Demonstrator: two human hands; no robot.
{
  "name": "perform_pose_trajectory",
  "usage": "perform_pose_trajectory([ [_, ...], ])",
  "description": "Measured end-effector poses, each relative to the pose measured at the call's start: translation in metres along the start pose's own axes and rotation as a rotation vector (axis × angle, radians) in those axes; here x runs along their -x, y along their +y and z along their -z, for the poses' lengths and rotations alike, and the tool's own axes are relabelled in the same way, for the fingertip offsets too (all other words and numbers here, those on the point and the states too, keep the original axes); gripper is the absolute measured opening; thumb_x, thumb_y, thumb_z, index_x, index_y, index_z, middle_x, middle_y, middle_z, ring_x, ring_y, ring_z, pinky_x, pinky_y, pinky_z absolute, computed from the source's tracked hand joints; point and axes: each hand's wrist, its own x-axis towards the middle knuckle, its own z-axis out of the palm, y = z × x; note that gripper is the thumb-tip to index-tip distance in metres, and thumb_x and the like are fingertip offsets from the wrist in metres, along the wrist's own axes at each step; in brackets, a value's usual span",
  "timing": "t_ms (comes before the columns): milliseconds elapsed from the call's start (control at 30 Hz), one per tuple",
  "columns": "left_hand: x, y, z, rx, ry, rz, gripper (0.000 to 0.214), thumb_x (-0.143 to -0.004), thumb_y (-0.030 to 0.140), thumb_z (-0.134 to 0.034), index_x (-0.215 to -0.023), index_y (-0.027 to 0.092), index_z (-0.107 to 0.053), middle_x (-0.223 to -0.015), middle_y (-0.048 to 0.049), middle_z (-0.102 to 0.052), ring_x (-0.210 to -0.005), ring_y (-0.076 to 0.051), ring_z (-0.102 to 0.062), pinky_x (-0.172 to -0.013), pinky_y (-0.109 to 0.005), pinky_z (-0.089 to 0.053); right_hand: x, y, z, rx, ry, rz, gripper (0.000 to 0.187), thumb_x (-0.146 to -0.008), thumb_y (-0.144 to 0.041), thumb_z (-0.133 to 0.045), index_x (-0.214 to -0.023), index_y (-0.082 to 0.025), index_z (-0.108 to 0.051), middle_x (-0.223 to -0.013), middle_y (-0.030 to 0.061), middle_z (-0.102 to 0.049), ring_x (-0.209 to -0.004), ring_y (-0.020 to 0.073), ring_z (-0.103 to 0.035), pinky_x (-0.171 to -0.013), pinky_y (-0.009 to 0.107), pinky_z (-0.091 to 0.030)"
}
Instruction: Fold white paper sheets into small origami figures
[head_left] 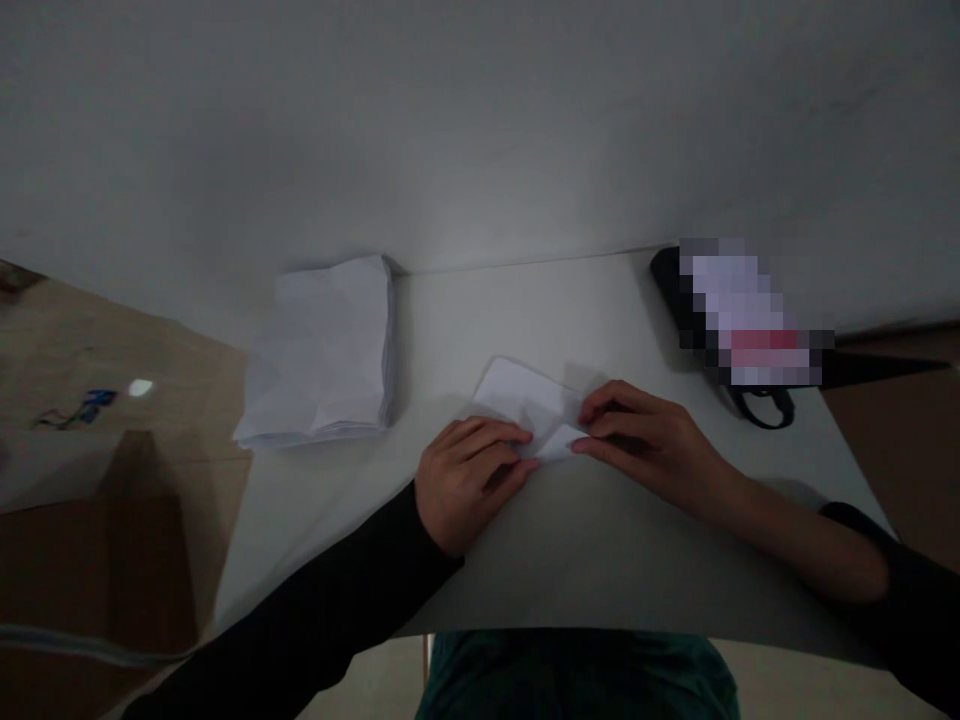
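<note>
A partly folded sheet of white paper [517, 385] lies near the middle of the white table, with a pointed flap turned up at its near side. My left hand [474, 475] rests on the paper's left part, fingers closed together around its near left edge. At the right corner of the flap, my right hand [649, 430] pinches the paper between thumb and fingers. The fingertips of both hands cover parts of the folds.
To the left sits a stack of white paper [322, 350]. A black case [675, 290] with a strap, partly blurred out, lies at the back right. Behind the table [525, 310] rises a pale wall. A cardboard box [90, 560] stands on the floor at left.
</note>
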Motion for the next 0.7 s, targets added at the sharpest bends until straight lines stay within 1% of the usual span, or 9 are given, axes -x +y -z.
perform_pose_trajectory([
  [100, -0.002, 0.001, -0.001, -0.008, 0.008, 0.028, 0.018, -0.088, 0.025, -0.071, -0.073, 0.019, -0.064, -0.098, -0.0014, -0.078, -0.087, -0.017, -0.072, -0.079, -0.033, -0.058, -0.001, -0.001, -0.005, 0.075, 0.071, -0.021, 0.015, -0.09, -0.029, -0.068, -0.079, -0.019, -0.068, -0.09, 0.007, -0.062, -0.08, 0.0166, -0.061, -0.067, 0.03, -0.052],
  [167, -0.002, 0.001, -0.001, -0.024, 0.01, 0.039, 0.011, -0.088, 0.025, -0.071, -0.079, 0.02, -0.066, -0.096, -0.0009, -0.078, -0.086, -0.016, -0.072, -0.079, -0.033, -0.058, -0.003, -0.003, -0.007, 0.127, 0.099, -0.012, 0.015, -0.09, -0.027, -0.068, -0.077, -0.019, -0.066, -0.084, 0.0062, -0.062, -0.079, 0.0174, -0.058, -0.068, 0.031, -0.049],
  [233, -0.003, 0.001, -0.001, -0.04, 0.006, 0.044, 0.006, -0.088, 0.025, -0.07, -0.09, 0.02, -0.069, -0.095, -0.0013, -0.078, -0.087, -0.017, -0.072, -0.079, -0.032, -0.058, -0.005, -0.005, -0.007, 0.162, 0.085, -0.017, 0.016, -0.091, -0.026, -0.067, -0.076, -0.02, -0.064, -0.077, 0.0044, -0.063, -0.076, 0.0176, -0.055, -0.069, 0.032, -0.047],
  [300, -0.004, 0.001, -0.002, -0.042, 0.004, 0.036, 0.009, -0.088, 0.025, -0.07, -0.096, 0.019, -0.07, -0.095, -0.0021, -0.078, -0.088, -0.017, -0.072, -0.08, -0.031, -0.058, -0.007, -0.008, -0.007, 0.181, 0.06, -0.042, 0.019, -0.092, -0.025, -0.066, -0.074, -0.02, -0.063, -0.071, 0.0028, -0.063, -0.073, 0.0176, -0.052, -0.068, 0.033, -0.044],
  [433, -0.005, 0.0, -0.002, -0.022, 0.003, 0.025, 0.002, -0.088, 0.021, -0.07, -0.089, 0.02, -0.071, -0.097, -0.0008, -0.077, -0.088, -0.015, -0.07, -0.081, -0.031, -0.056, -0.008, -0.01, -0.007, 0.231, 0.057, -0.114, 0.022, -0.09, -0.026, -0.069, -0.07, -0.02, -0.062, -0.07, 0.0019, -0.063, -0.074, 0.0187, -0.05, -0.072, 0.037, -0.038],
  [567, -0.005, -0.001, -0.003, -0.019, -0.004, 0.027, 0.003, -0.088, 0.02, -0.07, -0.09, 0.02, -0.072, -0.098, 0.0001, -0.076, -0.088, -0.015, -0.069, -0.081, -0.031, -0.056, -0.008, -0.009, -0.01, 0.275, 0.037, -0.171, 0.026, -0.09, -0.028, -0.068, -0.067, -0.019, -0.061, -0.068, 0.002, -0.06, -0.076, 0.0201, -0.05, -0.073, 0.038, -0.033],
  [700, -0.005, -0.002, -0.003, -0.014, -0.022, 0.023, 0.003, -0.089, 0.021, -0.069, -0.09, 0.02, -0.072, -0.098, -0.0011, -0.076, -0.088, -0.015, -0.068, -0.081, -0.031, -0.055, -0.008, -0.009, -0.013, 0.307, 0.041, -0.191, 0.026, -0.091, -0.027, -0.067, -0.066, -0.019, -0.061, -0.067, 0.0017, -0.057, -0.077, 0.0206, -0.048, -0.074, 0.038, -0.032],
])
